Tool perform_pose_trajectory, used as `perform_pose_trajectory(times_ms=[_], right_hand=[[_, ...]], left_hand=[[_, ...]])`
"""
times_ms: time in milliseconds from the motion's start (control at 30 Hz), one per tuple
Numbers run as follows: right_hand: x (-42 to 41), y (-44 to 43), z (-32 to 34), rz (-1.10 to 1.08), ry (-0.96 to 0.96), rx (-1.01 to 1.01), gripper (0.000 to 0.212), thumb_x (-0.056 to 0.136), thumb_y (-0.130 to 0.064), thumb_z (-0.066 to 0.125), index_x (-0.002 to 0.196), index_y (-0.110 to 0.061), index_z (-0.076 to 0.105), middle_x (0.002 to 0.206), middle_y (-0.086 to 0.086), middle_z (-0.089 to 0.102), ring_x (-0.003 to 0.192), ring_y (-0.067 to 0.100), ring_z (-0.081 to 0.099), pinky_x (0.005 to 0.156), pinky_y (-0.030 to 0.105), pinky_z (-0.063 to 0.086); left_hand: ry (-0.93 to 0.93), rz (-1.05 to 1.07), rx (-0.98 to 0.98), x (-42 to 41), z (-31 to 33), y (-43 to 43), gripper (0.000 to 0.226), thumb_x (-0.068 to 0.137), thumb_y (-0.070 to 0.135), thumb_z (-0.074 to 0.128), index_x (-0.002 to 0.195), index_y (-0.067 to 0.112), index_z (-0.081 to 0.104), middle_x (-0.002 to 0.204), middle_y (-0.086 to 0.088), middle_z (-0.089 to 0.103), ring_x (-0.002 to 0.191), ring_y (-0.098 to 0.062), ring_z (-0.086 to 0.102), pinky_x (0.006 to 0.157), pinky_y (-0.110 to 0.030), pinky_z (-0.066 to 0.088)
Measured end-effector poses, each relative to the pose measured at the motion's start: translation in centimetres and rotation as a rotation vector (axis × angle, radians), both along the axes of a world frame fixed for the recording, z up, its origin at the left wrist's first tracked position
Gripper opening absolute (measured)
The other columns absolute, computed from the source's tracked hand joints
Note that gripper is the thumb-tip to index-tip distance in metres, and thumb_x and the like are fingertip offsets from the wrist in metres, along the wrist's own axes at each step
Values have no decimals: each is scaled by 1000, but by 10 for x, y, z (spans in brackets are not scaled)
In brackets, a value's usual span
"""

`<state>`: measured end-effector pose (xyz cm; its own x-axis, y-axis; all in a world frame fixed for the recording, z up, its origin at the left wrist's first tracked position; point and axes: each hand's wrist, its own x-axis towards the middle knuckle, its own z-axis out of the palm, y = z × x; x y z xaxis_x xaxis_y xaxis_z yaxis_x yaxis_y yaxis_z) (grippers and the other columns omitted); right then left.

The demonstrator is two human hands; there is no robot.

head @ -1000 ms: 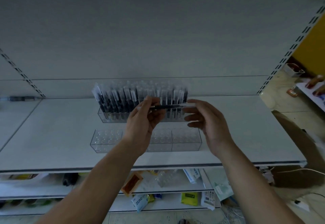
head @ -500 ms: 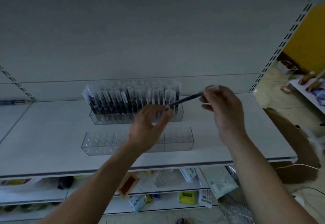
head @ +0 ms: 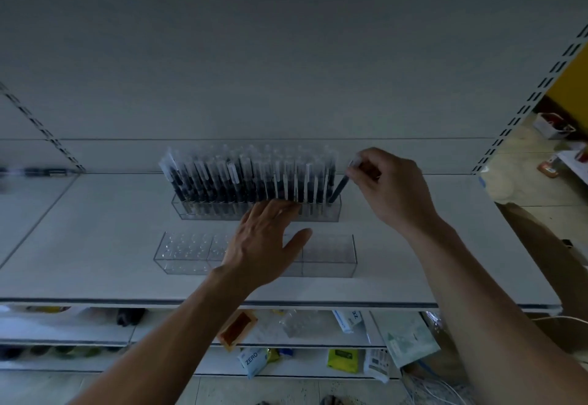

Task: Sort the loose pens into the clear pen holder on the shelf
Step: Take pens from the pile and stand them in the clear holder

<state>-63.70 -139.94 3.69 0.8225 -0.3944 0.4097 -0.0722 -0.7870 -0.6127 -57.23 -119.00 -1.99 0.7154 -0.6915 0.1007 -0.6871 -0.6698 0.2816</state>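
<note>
A clear pen holder (head: 203, 212) stands at the back of the white shelf (head: 95, 245), packed with several dark pens with clear caps. My right hand (head: 391, 188) pinches one dark pen (head: 339, 189) by its upper end; the pen leans, its tip down in the holder's right end. My left hand (head: 264, 239) lies with straight fingers against the holder's front wall, holding nothing. A second, empty clear holder (head: 327, 255) sits nearer the shelf's front, partly hidden by my left hand.
A loose dark pen (head: 41, 171) lies blurred at the far left on the neighbouring shelf. Lower shelves hold packets and a small orange box (head: 237, 328). At the right are a slotted upright (head: 537, 93), a cardboard box and the floor.
My right hand carried the pen right and down, tipping it until its tip entered the holder's right end. My left hand let go of the pen and moved onto the holder's front.
</note>
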Motion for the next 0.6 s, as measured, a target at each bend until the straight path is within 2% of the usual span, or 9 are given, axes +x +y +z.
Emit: perform_pose_trajectory(times_ms=[100, 267, 433, 600], right_hand=[[5, 2, -10, 28, 36, -29, 13, 90, -29, 65, 94, -16, 68, 87, -2, 71, 75, 17, 64, 61, 25, 43], [18, 12, -20, 99, 24, -52, 20, 92, -34, 62, 93, -14, 66, 84, 1, 67, 71, 20, 62, 64, 38, 52], [22, 0, -26, 65, 14, -93, 21, 91, -36, 62, 88, -15, 65, 79, 1, 67, 67, 22, 61, 60, 32, 49], [19, 3, -32, 74, 76, -100, 22, 92, -35, 60, 91, -14, 65, 81, 3, 67, 69, 24, 61, 62, 36, 51]], left_hand=[[22, 23, 1, 0, 1, -3, 67, 90, 64, 26, 142, 25, 43, 140, 6, 46, 125, -14, 39, 105, -30, 31], [4, 55, -3, -2, 0, -7, 67, 91, 67, 25, 139, 26, 47, 135, 7, 49, 123, -13, 42, 105, -30, 33], [-5, 70, 1, -4, -2, -7, 65, 91, 67, 26, 140, 28, 45, 137, 9, 47, 125, -11, 38, 104, -24, 25], [24, 68, 11, -5, 3, -7, 65, 91, 65, 30, 142, 27, 42, 140, 7, 45, 127, -12, 37, 107, -26, 25]])
